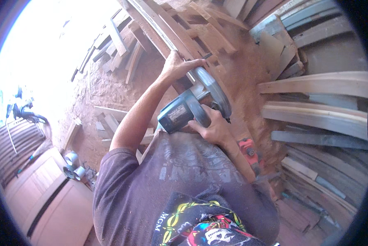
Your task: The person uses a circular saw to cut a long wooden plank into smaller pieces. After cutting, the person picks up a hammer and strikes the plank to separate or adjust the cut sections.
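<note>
Saw [196, 100]: one, grey-green circular type, at frame centre, blade guard toward 1 o'clock, riding on a plank [161, 30].
Right hand [210, 127]: fingers wrapped tight round the saw's handle.
Left hand [178, 65]: at 11 o'clock from the saw, palm down on the plank, fingers spread and pressing.
Handling note, as judged: keep that left hand well clear of the blade line and the sole flat on the wood.
Red tool [249, 151]: one, at 5 o'clock, partly hidden by the forearm.
Tape rolls [73, 166]: three, at 8 o'clock.
Boards [319, 117]: many stacked at 3 o'clock, count uncertain.
Sawdust [249, 78]: covers the ground.
</note>
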Demonstrator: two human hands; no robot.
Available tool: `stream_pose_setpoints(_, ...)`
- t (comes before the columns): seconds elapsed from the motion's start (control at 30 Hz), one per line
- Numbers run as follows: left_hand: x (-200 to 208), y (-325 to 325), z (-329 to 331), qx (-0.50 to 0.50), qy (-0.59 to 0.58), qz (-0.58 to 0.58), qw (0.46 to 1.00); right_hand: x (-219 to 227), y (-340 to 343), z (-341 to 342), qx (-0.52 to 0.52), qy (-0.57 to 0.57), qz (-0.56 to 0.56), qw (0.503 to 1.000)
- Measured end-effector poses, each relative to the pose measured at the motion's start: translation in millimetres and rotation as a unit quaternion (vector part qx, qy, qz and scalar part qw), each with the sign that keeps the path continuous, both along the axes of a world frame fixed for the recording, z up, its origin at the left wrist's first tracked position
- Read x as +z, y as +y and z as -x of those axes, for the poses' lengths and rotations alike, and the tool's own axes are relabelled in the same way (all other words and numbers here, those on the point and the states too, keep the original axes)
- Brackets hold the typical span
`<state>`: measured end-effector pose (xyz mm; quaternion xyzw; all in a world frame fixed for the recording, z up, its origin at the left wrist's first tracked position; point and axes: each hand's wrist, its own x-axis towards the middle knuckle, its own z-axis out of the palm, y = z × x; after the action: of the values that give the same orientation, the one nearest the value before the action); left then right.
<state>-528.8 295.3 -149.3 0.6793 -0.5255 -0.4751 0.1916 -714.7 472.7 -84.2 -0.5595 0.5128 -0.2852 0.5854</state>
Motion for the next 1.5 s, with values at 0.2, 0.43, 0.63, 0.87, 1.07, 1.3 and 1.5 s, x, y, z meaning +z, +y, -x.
stream_pose_setpoints(0.2, 24, -2, 7, 0.002, -0.028, -0.056, 0.998, -16, 3, -2, -0.004, 0.013, 0.059, 0.998)
stream_pose_setpoints(0.43, 5, -4, -5, -0.012, 0.032, -0.086, 0.996, -1, 7, -10, -0.039, 0.023, 0.027, 0.999)
stream_pose_setpoints(0.63, 5, 4, 8, 0.003, 0.030, -0.083, 0.996, -3, 13, -13, -0.065, 0.007, 0.024, 0.998)
stream_pose_setpoints(0.87, 11, 14, 12, 0.023, 0.007, -0.072, 0.997, -4, 18, -4, -0.063, 0.005, 0.057, 0.996)
stream_pose_setpoints(1.07, 10, 10, 10, 0.022, 0.016, -0.066, 0.997, -6, 15, -5, -0.049, 0.005, 0.038, 0.998)
stream_pose_setpoints(1.3, -1, 4, 1, 0.018, 0.025, -0.054, 0.998, -3, 8, -9, -0.048, 0.008, 0.041, 0.998)
stream_pose_setpoints(1.5, -12, -4, -15, -0.002, 0.053, -0.077, 0.996, 2, 4, -11, -0.035, 0.004, 0.043, 0.998)
